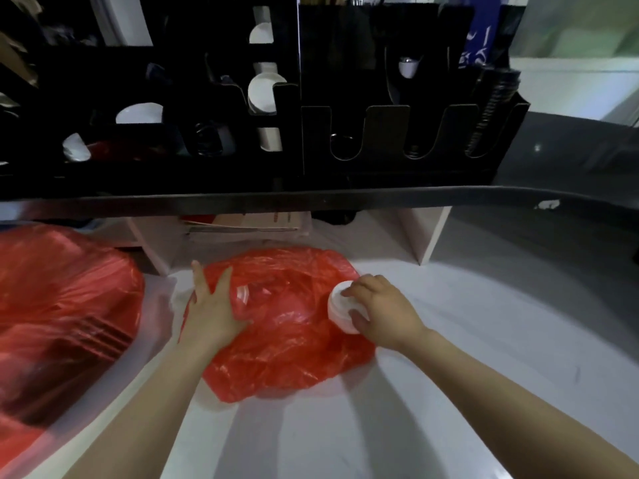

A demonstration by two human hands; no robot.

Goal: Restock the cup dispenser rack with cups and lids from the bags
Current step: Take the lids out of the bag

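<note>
Lids coming out of the red bag.

Your left hand [211, 305] lies flat, fingers straight, pinning the limp, slippery red bag [287, 326]; your right hand [377, 305] grips a light, crushable stack of white lids [337, 305] at the bag's right edge, so hold its rim sides.

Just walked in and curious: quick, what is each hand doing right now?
Left hand: open, fingers straight, pressing flat on the red bag.
Right hand: closed around a stack of white lids at the bag's right edge.
</note>
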